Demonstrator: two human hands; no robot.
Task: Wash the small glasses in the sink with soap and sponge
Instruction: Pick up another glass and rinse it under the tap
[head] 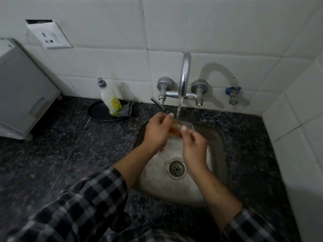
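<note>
Because it is wet, clear and thin-walled, the small glass (185, 126) is likely light and stiff but slippery and easy to chip, so I judge it safest taken round the body with wrapped fingers, not by the rim alone. It lies tilted on its side over the back of the sink (216, 137), just under the stream of water (178, 109) from the tap (185, 72). The left hand (157, 131) is curled closed round its base end. The right hand (194, 145) is half curled, thumb on the rim and fingers tucked beneath, so it appears to pinch the mouth end. An orange tint shows in the glass; sponge or residue, I cannot tell. The soap bottle (110, 98) stands in a dark dish (94, 112) on the bench (70, 137), well apart to the left
</note>
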